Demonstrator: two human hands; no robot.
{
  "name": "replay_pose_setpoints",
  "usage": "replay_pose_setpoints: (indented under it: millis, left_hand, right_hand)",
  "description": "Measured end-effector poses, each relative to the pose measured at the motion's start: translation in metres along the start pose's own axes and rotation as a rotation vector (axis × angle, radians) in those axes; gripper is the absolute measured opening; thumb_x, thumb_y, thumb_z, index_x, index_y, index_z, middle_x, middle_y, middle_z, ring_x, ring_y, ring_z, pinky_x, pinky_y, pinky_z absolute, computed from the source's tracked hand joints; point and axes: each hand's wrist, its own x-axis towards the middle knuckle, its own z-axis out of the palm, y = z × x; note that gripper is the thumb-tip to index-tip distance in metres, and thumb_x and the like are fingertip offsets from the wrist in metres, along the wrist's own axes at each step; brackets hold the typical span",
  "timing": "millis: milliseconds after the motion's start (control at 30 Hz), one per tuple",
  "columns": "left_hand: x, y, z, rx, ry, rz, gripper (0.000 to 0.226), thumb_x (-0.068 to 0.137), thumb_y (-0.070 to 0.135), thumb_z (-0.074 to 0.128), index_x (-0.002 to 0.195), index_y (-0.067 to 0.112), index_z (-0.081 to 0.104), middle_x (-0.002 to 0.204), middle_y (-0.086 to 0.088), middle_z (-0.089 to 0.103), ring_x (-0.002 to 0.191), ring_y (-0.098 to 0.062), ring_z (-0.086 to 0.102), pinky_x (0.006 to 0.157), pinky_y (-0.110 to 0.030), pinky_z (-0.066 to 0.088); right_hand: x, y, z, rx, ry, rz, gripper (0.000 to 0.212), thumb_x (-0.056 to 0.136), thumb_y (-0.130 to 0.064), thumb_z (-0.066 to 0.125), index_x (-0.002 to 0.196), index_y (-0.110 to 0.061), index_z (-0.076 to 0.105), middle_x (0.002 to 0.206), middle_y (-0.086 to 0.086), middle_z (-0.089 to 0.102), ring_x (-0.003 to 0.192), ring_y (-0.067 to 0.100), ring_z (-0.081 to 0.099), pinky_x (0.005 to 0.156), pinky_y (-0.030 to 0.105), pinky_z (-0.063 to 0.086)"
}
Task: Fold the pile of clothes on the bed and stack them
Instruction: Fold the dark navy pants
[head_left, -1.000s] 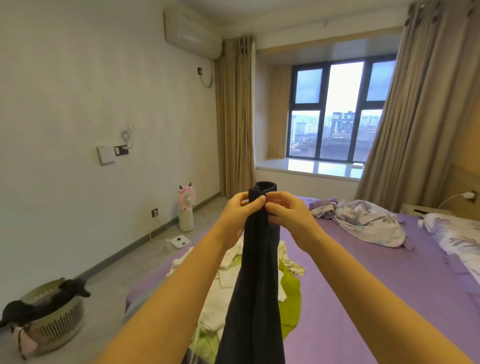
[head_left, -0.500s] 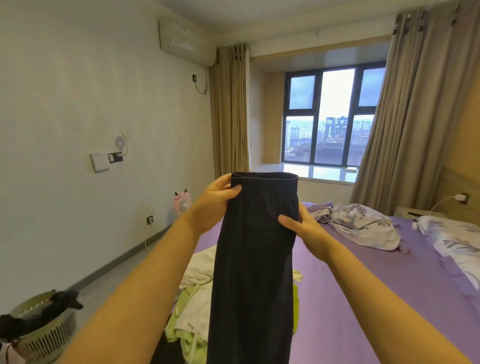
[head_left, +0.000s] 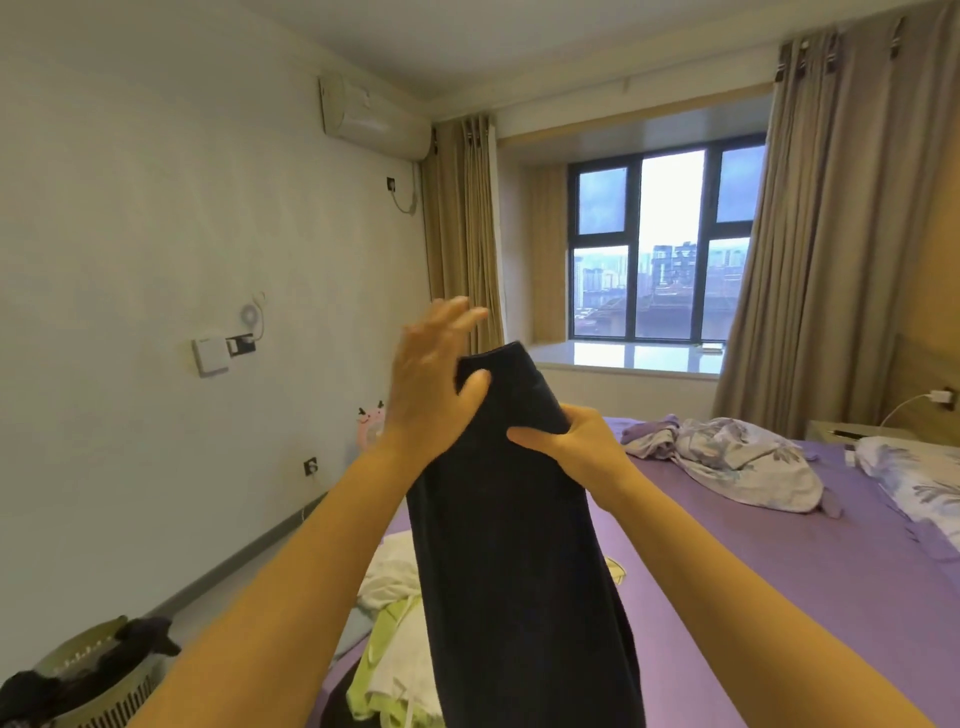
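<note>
A dark navy garment (head_left: 514, 571) hangs lengthwise in front of me, above the purple bed (head_left: 779, 582). My right hand (head_left: 582, 452) pinches its upper right edge, with the thumb across the front and the fingers behind the cloth. My left hand (head_left: 436, 379) is at the garment's top left corner; its fingers are straight and blurred above the hem, and only the thumb touches the cloth. The pile of white and lime-green clothes (head_left: 389, 587) lies on the bed's near left corner, partly hidden behind the garment.
A crumpled floral duvet (head_left: 748, 462) and a pillow (head_left: 924, 483) lie at the far right of the bed. A laundry basket (head_left: 98, 680) with dark clothes stands on the floor at lower left. A pink fan (head_left: 371, 423) stands by the wall.
My left hand has let go of the garment's top edge and spread its fingers upward. The spread waistband has narrowed, and my right hand has moved in to pinch the cloth's right side.
</note>
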Motion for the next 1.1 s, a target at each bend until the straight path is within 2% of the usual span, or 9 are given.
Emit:
replay_pose_setpoints:
  millis: [100,233,333,433,600,733,800,867,1100]
  left_hand:
    - [0.012,0.014,0.002,0.129,-0.449,0.303,0.043,0.09,0.033,0.062,0.133,0.027,0.054,0.143,0.005,0.049,0.146,-0.022,0.016,0.118,-0.047,-0.003]
    - [0.021,0.018,0.02,0.26,-0.734,0.344,0.044,0.088,0.046,0.061,0.131,0.039,0.053,0.132,0.015,0.053,0.14,-0.018,0.021,0.116,-0.048,-0.003]
    - [0.023,0.026,0.039,0.284,-0.681,0.411,0.035,0.085,0.049,0.063,0.119,0.04,0.059,0.108,0.016,0.059,0.114,-0.016,0.04,0.106,-0.036,0.018]
    - [0.022,0.032,0.058,0.228,-0.639,0.348,0.031,0.086,0.049,0.062,0.114,0.038,0.061,0.103,0.018,0.058,0.109,-0.013,0.039,0.104,-0.036,0.02]
    - [0.022,0.026,0.073,0.28,-0.627,0.196,0.028,0.089,0.047,0.058,0.115,0.037,0.061,0.114,0.014,0.06,0.121,-0.019,0.041,0.114,-0.048,0.011]
    - [0.025,0.026,0.088,0.442,-0.703,0.22,0.023,0.087,0.035,0.063,0.109,0.032,0.058,0.116,0.011,0.06,0.134,-0.02,0.035,0.115,-0.051,-0.007]
    - [0.024,0.032,0.097,0.311,-0.835,0.15,0.027,0.083,0.034,0.067,0.103,0.035,0.049,0.105,0.011,0.058,0.117,-0.02,0.047,0.114,-0.045,0.021]
    - [0.02,0.04,0.107,0.145,-1.003,0.004,0.032,0.085,0.035,0.067,0.106,0.039,0.043,0.102,0.01,0.058,0.097,-0.014,0.053,0.089,-0.032,0.046]
    - [0.025,0.067,0.137,0.087,-0.814,0.109,0.015,0.095,0.033,0.054,0.105,0.03,0.064,0.099,0.009,0.064,0.089,-0.013,0.054,0.081,-0.028,0.041]
  right_hand:
    - [-0.005,-0.001,-0.003,-0.064,-0.095,0.01,0.019,0.079,-0.031,0.075,0.095,-0.023,0.067,0.092,0.001,0.072,0.086,0.016,0.069,0.075,0.025,0.057]
    - [-0.017,0.007,-0.019,-0.055,-0.135,0.014,0.018,0.08,-0.027,0.073,0.095,-0.03,0.065,0.093,-0.001,0.071,0.086,0.013,0.068,0.072,0.019,0.054]
    - [-0.027,0.016,-0.038,-0.018,-0.143,0.041,0.018,0.081,-0.025,0.072,0.099,-0.026,0.067,0.094,-0.001,0.072,0.088,0.013,0.068,0.073,0.018,0.054]
    - [-0.04,0.029,-0.067,0.003,-0.158,0.098,0.026,0.083,-0.026,0.072,0.108,-0.021,0.066,0.099,0.001,0.072,0.092,0.015,0.068,0.076,0.022,0.055]
    - [-0.082,0.076,-0.119,-0.052,-0.255,0.291,0.023,0.085,-0.024,0.07,0.108,-0.027,0.066,0.101,-0.007,0.072,0.095,0.009,0.068,0.07,0.017,0.054]
    - [-0.084,0.079,-0.143,-0.109,-0.19,0.247,0.019,0.085,-0.028,0.069,0.104,-0.024,0.068,0.098,-0.005,0.072,0.092,0.012,0.068,0.074,0.021,0.056]
    - [-0.077,0.071,-0.152,-0.173,-0.176,0.188,0.018,0.085,-0.028,0.068,0.101,-0.019,0.068,0.094,-0.001,0.071,0.088,0.014,0.068,0.075,0.024,0.057]
    - [-0.071,0.065,-0.163,-0.214,-0.14,0.138,0.02,0.086,-0.026,0.068,0.1,-0.012,0.067,0.095,0.009,0.068,0.087,0.02,0.065,0.078,0.03,0.054]
    - [-0.081,0.082,-0.205,-0.173,-0.103,0.207,0.026,0.083,-0.028,0.071,0.108,-0.024,0.065,0.103,-0.006,0.069,0.094,0.008,0.066,0.076,0.019,0.053]
